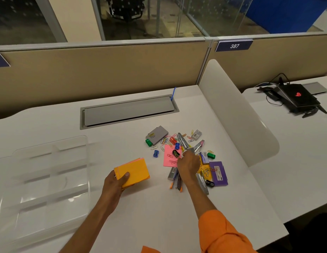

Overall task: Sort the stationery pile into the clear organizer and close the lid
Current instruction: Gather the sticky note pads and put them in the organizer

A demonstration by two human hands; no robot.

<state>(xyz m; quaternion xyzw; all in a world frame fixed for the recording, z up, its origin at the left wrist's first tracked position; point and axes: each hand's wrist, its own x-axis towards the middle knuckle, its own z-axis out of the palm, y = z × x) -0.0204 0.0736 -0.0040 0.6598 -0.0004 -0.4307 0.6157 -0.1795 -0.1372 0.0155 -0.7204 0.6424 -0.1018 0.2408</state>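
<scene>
Two hands out over the white bench [150, 207]. Nearest, left hand [115, 181], grip clamped on a stack of square orange sticky notes [136, 171], thumb on top. Just to its left, clear plastic compartment organizer [49, 170], lying nearer this hand than the other; likely calls for a short sideways carry. Farther out, right hand [188, 166] reaching into the mixed stationery pile [177, 146], fingertips at a silver metal piece [189, 150]; grip apart or clamped, cannot tell. Beyond, pink paper sheet [169, 157] and flat grey box [157, 135].
</scene>
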